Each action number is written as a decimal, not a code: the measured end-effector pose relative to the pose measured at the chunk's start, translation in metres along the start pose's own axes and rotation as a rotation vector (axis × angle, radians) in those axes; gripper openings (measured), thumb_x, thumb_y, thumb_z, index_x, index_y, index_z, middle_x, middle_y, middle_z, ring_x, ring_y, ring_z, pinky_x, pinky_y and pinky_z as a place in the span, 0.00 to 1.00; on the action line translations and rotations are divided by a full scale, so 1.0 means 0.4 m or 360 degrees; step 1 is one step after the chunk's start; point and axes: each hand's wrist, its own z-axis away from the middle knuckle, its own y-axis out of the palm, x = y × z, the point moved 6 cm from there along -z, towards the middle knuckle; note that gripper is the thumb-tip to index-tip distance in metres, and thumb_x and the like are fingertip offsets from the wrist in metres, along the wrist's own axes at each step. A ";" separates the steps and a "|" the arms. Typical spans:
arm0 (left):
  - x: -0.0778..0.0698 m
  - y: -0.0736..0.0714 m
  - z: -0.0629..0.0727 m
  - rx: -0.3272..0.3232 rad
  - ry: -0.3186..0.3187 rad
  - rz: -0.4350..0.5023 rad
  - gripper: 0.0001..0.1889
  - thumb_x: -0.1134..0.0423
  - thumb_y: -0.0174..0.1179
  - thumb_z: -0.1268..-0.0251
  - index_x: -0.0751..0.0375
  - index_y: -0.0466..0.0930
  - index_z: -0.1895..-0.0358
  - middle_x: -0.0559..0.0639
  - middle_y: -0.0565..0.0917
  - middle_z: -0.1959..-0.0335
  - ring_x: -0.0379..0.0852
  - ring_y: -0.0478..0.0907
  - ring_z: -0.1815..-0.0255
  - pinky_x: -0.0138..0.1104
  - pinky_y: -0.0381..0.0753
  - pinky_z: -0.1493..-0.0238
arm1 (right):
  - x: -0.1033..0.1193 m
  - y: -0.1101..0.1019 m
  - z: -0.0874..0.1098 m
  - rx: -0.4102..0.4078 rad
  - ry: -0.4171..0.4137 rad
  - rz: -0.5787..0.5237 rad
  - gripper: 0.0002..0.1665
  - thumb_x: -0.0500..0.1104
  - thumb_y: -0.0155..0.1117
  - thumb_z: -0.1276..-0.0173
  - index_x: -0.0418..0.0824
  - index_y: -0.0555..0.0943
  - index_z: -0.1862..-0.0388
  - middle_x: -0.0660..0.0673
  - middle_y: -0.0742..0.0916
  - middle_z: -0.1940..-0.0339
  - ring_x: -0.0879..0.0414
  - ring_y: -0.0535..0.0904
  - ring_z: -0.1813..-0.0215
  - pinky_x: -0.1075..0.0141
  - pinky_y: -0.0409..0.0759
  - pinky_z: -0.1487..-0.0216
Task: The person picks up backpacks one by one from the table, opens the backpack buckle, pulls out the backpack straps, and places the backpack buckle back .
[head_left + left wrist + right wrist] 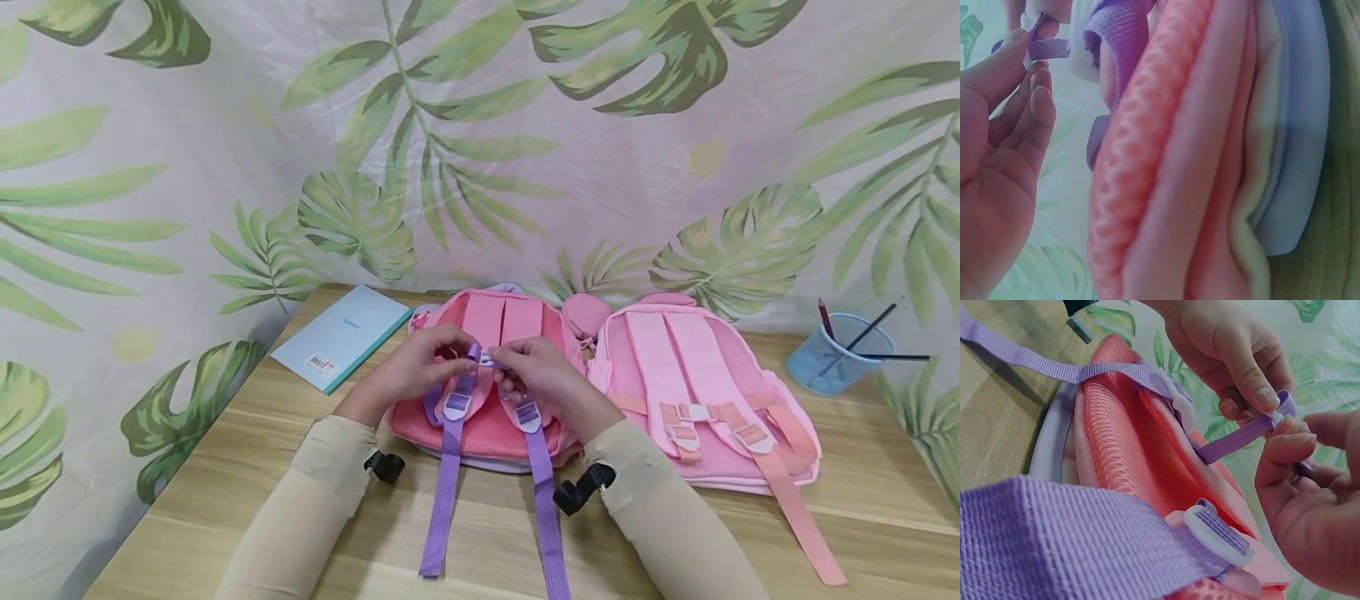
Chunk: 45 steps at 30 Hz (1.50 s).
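Note:
In the head view a coral-pink backpack lies with its strap side up. Above it, a white buckle on a narrow purple chest strap is between both hands. My left hand pinches the chest strap at the buckle, where a small loop of webbing sticks up. Thumb and fingers of my right hand pinch the buckle from the other side, partly hiding it. Two purple shoulder webbings run through white adjusters and hang down toward the table's front.
To the right lies a light-pink backpack with peach webbing and its chest buckle joined. A blue mesh pen cup holding pencils stands at far right. On the left, a light-blue notebook lies on the wooden table.

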 end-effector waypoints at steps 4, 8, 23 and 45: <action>-0.008 0.001 -0.001 0.0021 0.0028 -0.0061 0.12 0.65 0.70 0.26 0.57 0.87 0.44 0.49 0.88 0.52 0.47 0.82 0.51 0.42 0.84 0.46 | 0.004 -0.001 0.001 -0.0031 -0.0018 0.0129 0.20 0.43 0.59 0.15 0.23 0.82 0.48 0.49 0.81 0.76 0.60 0.72 0.78 0.70 0.73 0.77; -0.013 0.002 -0.001 0.0024 0.0047 -0.0082 0.12 0.66 0.70 0.26 0.57 0.87 0.44 0.49 0.88 0.52 0.46 0.82 0.50 0.41 0.84 0.46 | 0.003 -0.003 -0.001 -0.0056 -0.0018 0.0187 0.20 0.43 0.59 0.15 0.23 0.83 0.50 0.48 0.81 0.78 0.60 0.72 0.79 0.69 0.74 0.77; 0.012 0.021 -0.002 0.0077 -0.0012 -0.0066 0.15 0.64 0.74 0.30 0.55 0.85 0.44 0.49 0.86 0.52 0.47 0.82 0.49 0.42 0.84 0.44 | 0.006 -0.009 0.002 -0.0099 -0.0028 0.0202 0.14 0.41 0.59 0.16 0.31 0.84 0.57 0.48 0.81 0.77 0.60 0.72 0.79 0.69 0.73 0.77; 0.042 0.049 -0.001 0.0159 -0.0124 -0.0016 0.08 0.61 0.71 0.26 0.54 0.88 0.49 0.48 0.89 0.55 0.45 0.82 0.54 0.38 0.85 0.47 | 0.008 -0.003 0.010 -0.0084 -0.0048 0.0147 0.17 0.39 0.56 0.15 0.24 0.82 0.52 0.49 0.81 0.78 0.61 0.71 0.79 0.71 0.72 0.77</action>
